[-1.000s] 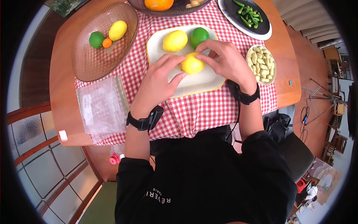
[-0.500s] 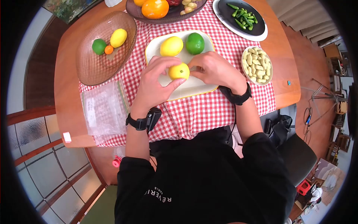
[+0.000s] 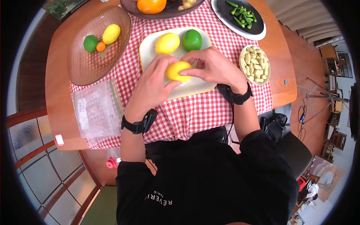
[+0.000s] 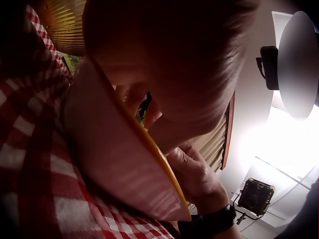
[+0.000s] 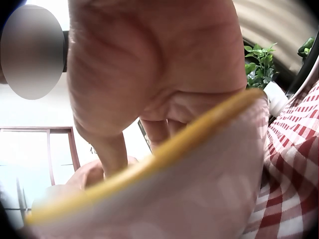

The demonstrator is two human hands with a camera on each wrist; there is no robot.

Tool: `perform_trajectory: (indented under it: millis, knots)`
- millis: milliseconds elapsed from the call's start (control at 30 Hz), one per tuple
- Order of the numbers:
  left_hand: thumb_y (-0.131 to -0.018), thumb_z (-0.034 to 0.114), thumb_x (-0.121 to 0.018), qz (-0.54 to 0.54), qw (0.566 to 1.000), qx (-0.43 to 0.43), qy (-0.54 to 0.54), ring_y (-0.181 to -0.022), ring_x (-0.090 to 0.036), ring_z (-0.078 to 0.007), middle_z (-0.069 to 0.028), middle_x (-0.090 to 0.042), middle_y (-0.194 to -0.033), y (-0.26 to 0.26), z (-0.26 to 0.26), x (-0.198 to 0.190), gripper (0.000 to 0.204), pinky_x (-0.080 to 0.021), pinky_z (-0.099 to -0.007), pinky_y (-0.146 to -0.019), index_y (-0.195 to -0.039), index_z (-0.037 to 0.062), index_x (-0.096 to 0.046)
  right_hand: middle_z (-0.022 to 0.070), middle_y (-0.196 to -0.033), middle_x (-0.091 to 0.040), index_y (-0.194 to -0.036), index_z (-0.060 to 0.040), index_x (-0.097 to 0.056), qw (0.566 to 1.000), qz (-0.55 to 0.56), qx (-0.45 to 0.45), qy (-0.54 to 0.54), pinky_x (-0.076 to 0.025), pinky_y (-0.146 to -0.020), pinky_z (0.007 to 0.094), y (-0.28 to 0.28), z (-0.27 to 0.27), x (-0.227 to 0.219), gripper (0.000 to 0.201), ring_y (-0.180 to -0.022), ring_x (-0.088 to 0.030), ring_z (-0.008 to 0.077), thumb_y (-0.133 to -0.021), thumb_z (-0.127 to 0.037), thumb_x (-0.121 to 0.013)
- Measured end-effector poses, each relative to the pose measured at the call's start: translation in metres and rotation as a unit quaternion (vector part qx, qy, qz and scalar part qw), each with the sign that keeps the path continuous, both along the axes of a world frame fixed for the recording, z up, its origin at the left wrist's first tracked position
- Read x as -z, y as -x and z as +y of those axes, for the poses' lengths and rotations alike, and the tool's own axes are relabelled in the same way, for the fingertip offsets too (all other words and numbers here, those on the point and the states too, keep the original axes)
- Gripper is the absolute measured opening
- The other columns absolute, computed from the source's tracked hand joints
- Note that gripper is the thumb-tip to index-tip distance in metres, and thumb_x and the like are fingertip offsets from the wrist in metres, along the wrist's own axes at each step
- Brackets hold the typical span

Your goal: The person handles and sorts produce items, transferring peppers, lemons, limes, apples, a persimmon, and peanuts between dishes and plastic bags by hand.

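Note:
In the head view, both hands hold a yellow lemon (image 3: 174, 71) low over a white dish (image 3: 197, 85) with a yellow rim. My left hand (image 3: 153, 77) curls round its left side, fingers behind and thumb below. From the right, my right hand (image 3: 214, 66) pinches it, thumb laid across its near face. Another lemon (image 3: 167, 43) and a green lime-like fruit (image 3: 192, 40) sit in the dish's far part. Both wrist views show the dish's outer wall (image 4: 124, 154) (image 5: 204, 174) close up, with the held lemon hidden.
A brown ribbed bowl (image 3: 80, 71) with fruit stands at left, above a clear zip bag (image 3: 98, 108). Another fruit bowl (image 3: 168, 15) is at the back. Right of the dish are a plate (image 3: 258, 36) of green peppers and a bowl of peanuts (image 3: 255, 65). A checked cloth (image 3: 210, 112) lies underneath.
The held lemon has shifted left and been turned: its stem end faced up half a second ago and is out of sight now. The right thumb has come across it.

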State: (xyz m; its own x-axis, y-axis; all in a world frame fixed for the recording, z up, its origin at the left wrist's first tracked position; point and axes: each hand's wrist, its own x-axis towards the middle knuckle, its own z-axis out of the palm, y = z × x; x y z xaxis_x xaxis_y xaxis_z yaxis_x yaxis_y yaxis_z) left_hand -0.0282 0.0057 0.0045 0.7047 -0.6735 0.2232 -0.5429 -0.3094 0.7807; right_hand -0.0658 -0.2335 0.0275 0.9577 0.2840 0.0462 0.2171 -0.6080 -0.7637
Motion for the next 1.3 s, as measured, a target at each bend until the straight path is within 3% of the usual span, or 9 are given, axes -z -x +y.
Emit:
perform_trajectory:
  millis: [167, 267, 333, 500, 767, 967, 1100, 1300]
  knots:
    - [-0.08, 0.001, -0.085, -0.02, 0.999, 0.022, 0.019, -0.111, -0.069, -0.0294, -0.0126, -0.065, -0.127, -0.003, 0.001, 0.003, 0.053, -0.058, -0.0385, -0.091, -0.128, 0.0036, -0.064, 0.0107, -0.09, -0.078, -0.115, -0.0049, -0.077, 1.0, -0.001, -0.011, -0.011, -0.061, -0.071, 0.0341, -0.002, -0.004, -0.004, 0.035, -0.075, -0.075, 0.0219, -0.085, -0.021, -0.087]
    - [-0.082, 0.0, -0.082, 0.0, 1.0, 0.0, -0.005, -0.112, -0.069, -0.0296, -0.0137, -0.065, -0.128, 0.0, -0.003, -0.002, 0.053, -0.058, -0.0387, -0.092, -0.131, 0.0032, -0.063, 0.0104, -0.096, -0.078, -0.114, -0.0048, -0.077, 0.997, 0.016, -0.009, -0.073, -0.061, -0.078, 0.0364, -0.006, -0.011, 0.002, 0.032, -0.087, -0.076, 0.0246, -0.084, -0.015, -0.085]
    - [-0.083, -0.002, -0.08, 0.015, 1.0, -0.005, 0.003, -0.116, -0.068, -0.0306, -0.0141, -0.065, -0.13, 0.0, -0.002, -0.003, 0.053, -0.057, -0.0396, -0.096, -0.133, 0.0032, -0.063, 0.0106, -0.103, -0.077, -0.114, -0.0044, -0.077, 0.996, -0.071, -0.014, -0.06, -0.061, -0.082, 0.0368, -0.008, -0.012, 0.007, 0.032, -0.094, -0.076, 0.0252, -0.084, -0.013, -0.085]
    - [-0.083, -0.009, -0.072, 0.002, 0.999, 0.02, 0.038, -0.132, -0.06, -0.0351, -0.0147, -0.064, -0.14, -0.005, 0.005, 0.001, 0.054, -0.048, -0.0437, -0.112, -0.135, 0.0041, -0.063, 0.0132, -0.103, -0.076, -0.117, -0.0051, -0.076, 0.996, -0.092, -0.003, -0.013, -0.06, -0.082, 0.0385, -0.008, -0.001, 0.004, 0.036, -0.092, -0.074, 0.028, -0.084, -0.016, -0.086]
    - [-0.084, -0.006, -0.075, -0.025, 0.999, 0.046, 0.013, -0.13, -0.062, -0.0332, -0.0142, -0.064, -0.14, -0.009, 0.006, -0.002, 0.052, -0.05, -0.0426, -0.111, -0.133, 0.0051, -0.065, 0.0189, -0.104, -0.075, -0.124, -0.0049, -0.072, 0.997, -0.077, -0.018, 0.004, -0.058, -0.081, 0.0426, -0.011, 0.004, 0.001, 0.045, -0.09, -0.072, 0.0362, -0.083, -0.02, -0.086]
    - [-0.084, -0.002, -0.079, 0.044, 0.999, 0.01, 0.03, -0.126, -0.065, -0.0293, -0.0126, -0.066, -0.135, -0.007, 0.004, -0.001, 0.05, -0.056, -0.0393, -0.105, -0.132, 0.0029, -0.064, 0.022, -0.107, -0.074, -0.126, -0.005, -0.07, 0.998, -0.022, -0.049, 0.021, -0.056, -0.089, 0.045, -0.002, 0.008, -0.009, 0.046, -0.099, -0.071, 0.0406, -0.084, -0.017, -0.084]
    - [-0.084, -0.002, -0.079, 0.016, 0.999, 0.02, 0.029, -0.123, -0.067, -0.0297, -0.0123, -0.066, -0.134, -0.009, 0.004, 0.002, 0.053, -0.057, -0.0395, -0.104, -0.134, 0.0032, -0.063, 0.0172, -0.117, -0.073, -0.127, -0.0065, -0.069, 0.992, -0.105, -0.038, 0.051, -0.055, -0.094, 0.046, -0.001, 0.007, 0.0, 0.05, -0.106, -0.07, 0.0394, -0.08, -0.015, -0.085]
    - [-0.087, -0.003, -0.075, 0.034, 0.998, 0.005, 0.051, -0.119, -0.068, -0.0316, -0.0131, -0.066, -0.132, -0.008, 0.003, 0.007, 0.046, -0.058, -0.0393, -0.102, -0.13, 0.0026, -0.061, 0.0137, -0.117, -0.069, -0.128, -0.0081, -0.069, 0.988, -0.135, -0.026, 0.071, -0.059, -0.085, 0.0433, -0.002, 0.007, 0.004, 0.048, -0.099, -0.072, 0.0354, -0.083, -0.015, -0.084]
